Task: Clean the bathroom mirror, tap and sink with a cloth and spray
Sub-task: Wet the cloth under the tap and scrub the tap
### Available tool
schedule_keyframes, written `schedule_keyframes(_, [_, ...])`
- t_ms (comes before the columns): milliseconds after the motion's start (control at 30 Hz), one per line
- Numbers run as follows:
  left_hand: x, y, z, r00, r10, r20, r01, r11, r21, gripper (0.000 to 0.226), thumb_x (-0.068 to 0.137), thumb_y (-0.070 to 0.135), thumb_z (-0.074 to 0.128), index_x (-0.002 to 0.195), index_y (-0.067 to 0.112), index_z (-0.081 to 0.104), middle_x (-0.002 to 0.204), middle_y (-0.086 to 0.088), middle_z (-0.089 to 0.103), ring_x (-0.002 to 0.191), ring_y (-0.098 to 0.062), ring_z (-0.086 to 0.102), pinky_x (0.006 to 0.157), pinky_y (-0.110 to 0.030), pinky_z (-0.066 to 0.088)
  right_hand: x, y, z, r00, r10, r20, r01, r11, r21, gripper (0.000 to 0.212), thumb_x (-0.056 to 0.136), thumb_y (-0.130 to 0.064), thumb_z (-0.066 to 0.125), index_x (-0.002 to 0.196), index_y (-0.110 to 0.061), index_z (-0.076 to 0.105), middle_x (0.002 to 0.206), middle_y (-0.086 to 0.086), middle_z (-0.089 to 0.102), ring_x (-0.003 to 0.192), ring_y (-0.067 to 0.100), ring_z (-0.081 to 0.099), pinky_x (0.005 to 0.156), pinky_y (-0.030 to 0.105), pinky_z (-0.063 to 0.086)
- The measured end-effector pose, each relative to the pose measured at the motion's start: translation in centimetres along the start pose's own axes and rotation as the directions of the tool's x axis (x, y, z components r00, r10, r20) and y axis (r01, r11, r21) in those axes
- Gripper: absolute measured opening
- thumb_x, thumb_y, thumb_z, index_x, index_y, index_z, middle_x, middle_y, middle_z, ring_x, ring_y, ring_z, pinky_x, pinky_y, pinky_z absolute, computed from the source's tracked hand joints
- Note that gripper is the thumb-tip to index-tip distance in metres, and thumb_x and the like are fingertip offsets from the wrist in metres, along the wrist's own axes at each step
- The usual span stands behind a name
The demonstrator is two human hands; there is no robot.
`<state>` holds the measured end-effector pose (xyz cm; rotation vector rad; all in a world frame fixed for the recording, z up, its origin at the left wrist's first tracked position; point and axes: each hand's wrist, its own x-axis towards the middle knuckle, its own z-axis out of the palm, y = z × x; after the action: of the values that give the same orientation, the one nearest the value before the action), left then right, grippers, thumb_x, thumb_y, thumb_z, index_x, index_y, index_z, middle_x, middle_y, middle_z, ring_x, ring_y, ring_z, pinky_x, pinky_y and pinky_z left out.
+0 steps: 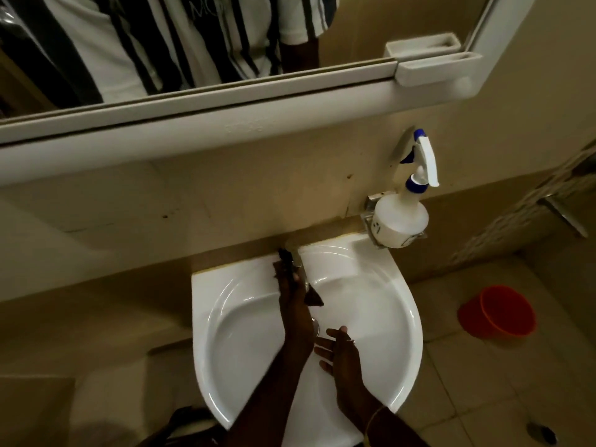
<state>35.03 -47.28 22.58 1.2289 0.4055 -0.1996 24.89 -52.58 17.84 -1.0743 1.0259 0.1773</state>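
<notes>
Seen from the head, the left hand (292, 295) curls its fingers round a small dark cloth (314, 298) on the shiny metal tap (295, 253) of the round white sink (396, 304). The right hand (342, 353) hovers over the bowl, fingers wide and holding nothing. A loose grip could let the cloth slip off the tap.

White sink (242, 333), dark cloth (314, 299), blue-trimmed white spray bottle (401, 221), orange bucket (496, 312) — reflected shirt (145, 43) black-and-white striped.

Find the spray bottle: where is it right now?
Head view, right side: the spray bottle sits on a small metal shelf on the wall at the back right corner of the sink, below the mirror.
</notes>
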Motion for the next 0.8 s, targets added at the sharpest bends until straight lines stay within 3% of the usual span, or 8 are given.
schedule_keyframes(67, [-1.0, -0.2, -0.9, 1.0, -0.01, 0.015, 0.009, 1.0, 0.006, 0.053, 0.095, 0.041, 0.067, 0.143, 0.023, 0.056, 0.131, -0.008, 0.069, 0.121, -0.02, 0.061, 0.105, -0.037, 0.044, 0.1, 0.2, 0.1, 1.0, -0.006, -0.024, 0.006, 1.0, 0.001, 0.051, 0.11, -0.05, 0.029, 0.126, -0.013, 0.062, 0.111, 0.012, 0.075, 0.105, 0.029, 0.069, 0.091, 0.042, 0.051])
schedule_keyframes(133, [-1.6, 0.3, -1.3, 1.0, -0.022, 0.011, 0.022, 1.0, -0.002, 0.028, 0.101, 0.025, 0.058, 0.129, 0.027, 0.063, 0.114, 0.002, 0.074, 0.11, -0.019, 0.065, 0.1, -0.037, 0.048, 0.4, 0.4, 0.1, 0.999, -0.01, -0.046, 0.01, 1.0, 0.0, 0.051, 0.11, -0.049, 0.03, 0.127, -0.012, 0.061, 0.111, 0.013, 0.074, 0.105, 0.03, 0.068, 0.094, 0.044, 0.05])
schedule_keyframes(367, [-3.8, 1.9, -5.1, 0.996, -0.08, 0.036, 0.079, 0.996, 0.03, 0.031, 0.106, 0.026, 0.05, 0.135, 0.024, 0.061, 0.124, 0.003, 0.073, 0.114, -0.014, 0.07, 0.095, -0.028, 0.057, 0.2, 1.3, 0.5, 0.996, -0.012, -0.087, 0.012, 1.0, 0.008, 0.051, 0.111, -0.046, 0.029, 0.127, -0.008, 0.059, 0.113, 0.018, 0.072, 0.103, 0.033, 0.067, 0.081, 0.04, 0.048])
schedule_keyframes(533, [-3.8, 3.2, -7.5, 0.947, 0.285, -0.145, -0.227, 0.918, 0.324, 0.037, 0.108, 0.024, 0.048, 0.14, 0.041, 0.052, 0.129, 0.03, 0.063, 0.119, 0.016, 0.055, 0.109, -0.026, 0.044, -0.6, 2.5, 1.5, 0.997, -0.036, -0.072, 0.038, 0.999, 0.03, 0.049, 0.11, -0.044, 0.032, 0.122, -0.006, 0.06, 0.11, 0.02, 0.073, 0.099, 0.033, 0.068, 0.08, 0.039, 0.047])
schedule_keyframes(600, [-1.6, 3.3, -7.7, 0.901, 0.434, 0.009, -0.366, 0.746, 0.556, 0.048, 0.109, 0.02, 0.045, 0.15, 0.043, 0.039, 0.141, 0.024, 0.055, 0.126, 0.017, 0.05, 0.11, -0.026, 0.041, -0.8, 2.9, 1.6, 0.996, -0.058, -0.068, 0.06, 0.998, 0.027, 0.048, 0.11, -0.044, 0.032, 0.123, -0.006, 0.06, 0.108, 0.018, 0.074, 0.099, 0.032, 0.068, 0.079, 0.038, 0.048])
schedule_keyframes(667, [2.1, 2.6, -8.2, 0.828, 0.464, 0.314, -0.516, 0.413, 0.75, 0.053, 0.11, 0.021, 0.038, 0.161, 0.034, 0.026, 0.165, 0.003, 0.033, 0.154, -0.015, 0.028, 0.124, -0.045, 0.028, -1.0, 3.2, 1.7, 0.995, -0.085, -0.055, 0.086, 0.996, 0.021, 0.047, 0.11, -0.042, 0.034, 0.124, -0.006, 0.06, 0.112, 0.018, 0.073, 0.099, 0.031, 0.069, 0.078, 0.037, 0.048])
schedule_keyframes(733, [5.8, 1.1, -9.2, 0.749, 0.35, 0.562, -0.59, -0.033, 0.807, 0.058, 0.103, 0.027, 0.036, 0.161, 0.022, 0.029, 0.167, -0.014, 0.025, 0.158, -0.038, 0.007, 0.124, -0.063, 0.016, -1.2, 3.7, 1.7, 0.99, -0.139, -0.032, 0.14, 0.99, 0.002, 0.043, 0.108, -0.041, 0.044, 0.127, -0.005, 0.059, 0.118, 0.02, 0.07, 0.099, 0.032, 0.068, 0.077, 0.037, 0.048])
schedule_keyframes(800, [7.1, 0.9, -10.3, 0.701, 0.15, 0.697, -0.67, -0.194, 0.716, 0.069, 0.097, 0.038, 0.041, 0.161, 0.016, 0.027, 0.167, -0.016, 0.026, 0.156, -0.04, 0.005, 0.122, -0.066, 0.019, -1.4, 4.1, 1.9, 0.977, -0.212, -0.02, 0.211, 0.976, -0.058, 0.046, 0.093, -0.048, 0.057, 0.12, -0.011, 0.063, 0.114, 0.016, 0.072, 0.099, 0.033, 0.068, 0.079, 0.035, 0.048])
